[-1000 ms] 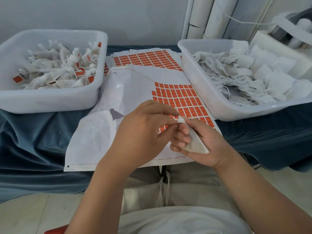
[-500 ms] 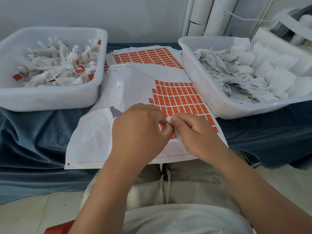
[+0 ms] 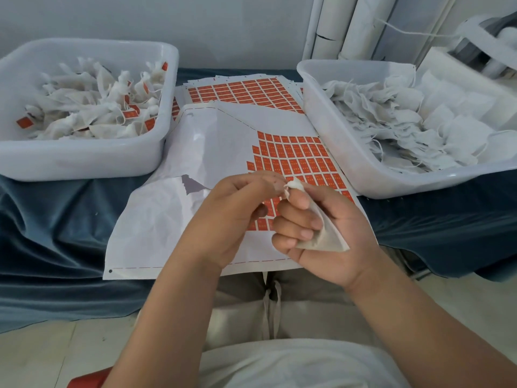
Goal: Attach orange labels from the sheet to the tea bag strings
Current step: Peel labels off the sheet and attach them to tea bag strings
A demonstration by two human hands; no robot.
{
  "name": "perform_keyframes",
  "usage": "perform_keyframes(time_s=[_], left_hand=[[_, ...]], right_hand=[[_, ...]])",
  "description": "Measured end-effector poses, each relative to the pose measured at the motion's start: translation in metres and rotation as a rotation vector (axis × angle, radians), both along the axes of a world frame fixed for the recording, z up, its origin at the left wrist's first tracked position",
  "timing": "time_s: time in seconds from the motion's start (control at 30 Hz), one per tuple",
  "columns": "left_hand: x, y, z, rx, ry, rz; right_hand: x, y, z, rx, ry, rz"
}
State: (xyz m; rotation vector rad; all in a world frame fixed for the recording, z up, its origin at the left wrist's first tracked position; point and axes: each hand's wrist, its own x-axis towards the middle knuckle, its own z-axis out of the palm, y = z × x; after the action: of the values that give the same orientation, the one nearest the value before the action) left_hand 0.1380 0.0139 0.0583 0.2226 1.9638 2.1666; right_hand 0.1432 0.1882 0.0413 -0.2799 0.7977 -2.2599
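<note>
A white sheet of orange labels (image 3: 293,155) lies on the blue cloth in front of me, its left part stripped bare. My right hand (image 3: 316,233) grips a white tea bag (image 3: 324,233) in its curled fingers, the bag's knotted top (image 3: 293,184) sticking up. My left hand (image 3: 237,211) pinches at that top with thumb and forefinger; whether it holds the string or a label is hidden. Both hands hover just above the sheet's near right part.
A white tub (image 3: 84,161) at the left holds tea bags with orange labels. Another white tub (image 3: 349,152) at the right holds plain tea bags. A second label sheet (image 3: 243,92) lies further back. White pipes (image 3: 344,26) stand against the wall.
My hands rose off the sheet and turned, so the tea bag in my right palm shows again. The left fingertips stayed at the bag's top.
</note>
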Motion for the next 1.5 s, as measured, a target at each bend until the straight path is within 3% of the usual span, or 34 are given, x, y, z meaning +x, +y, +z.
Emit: perform_keyframes(time_s=[0.17, 0.3, 0.4, 0.5, 0.67, 0.8, 1.0, 1.2, 1.3, 1.4, 1.5], left_hand=[[0.005, 0.007, 0.002, -0.088, 0.103, 0.214], [0.008, -0.004, 0.009, -0.137, 0.260, 0.006], [0.009, -0.012, 0.011, -0.172, 0.319, 0.039], [0.007, -0.014, 0.011, -0.416, 0.336, 0.139], [0.001, -0.013, 0.009, -0.355, 0.265, 0.174], [0.001, -0.006, 0.000, -0.418, 0.159, -0.036], [0.003, 0.005, -0.006, -0.127, 0.094, -0.028], [-0.002, 0.011, -0.010, 0.293, -0.095, 0.031], [-0.002, 0.014, -0.007, 0.466, -0.199, -0.133], [-0.003, 0.014, -0.008, 0.501, -0.259, -0.200], [-0.006, 0.012, -0.012, 0.468, -0.221, -0.131]], right_hand=[[0.002, 0.002, 0.002, -0.036, 0.043, 0.023], [0.001, 0.004, 0.001, 0.033, 0.163, 0.025], [-0.001, 0.011, 0.002, 0.336, 0.356, -0.055], [-0.004, 0.022, 0.006, 0.693, 0.491, -0.093], [-0.005, 0.034, 0.015, 0.750, 0.542, -0.067], [-0.001, 0.031, 0.018, 1.030, 0.863, -0.098], [0.002, 0.029, 0.024, 1.050, 0.953, -0.096], [0.000, 0.028, 0.024, 1.000, 0.997, -0.360], [0.004, 0.020, 0.021, 0.965, 0.944, -0.490], [0.010, 0.014, 0.016, 1.103, 1.022, -0.597], [0.012, 0.012, 0.014, 1.119, 1.096, -0.730]])
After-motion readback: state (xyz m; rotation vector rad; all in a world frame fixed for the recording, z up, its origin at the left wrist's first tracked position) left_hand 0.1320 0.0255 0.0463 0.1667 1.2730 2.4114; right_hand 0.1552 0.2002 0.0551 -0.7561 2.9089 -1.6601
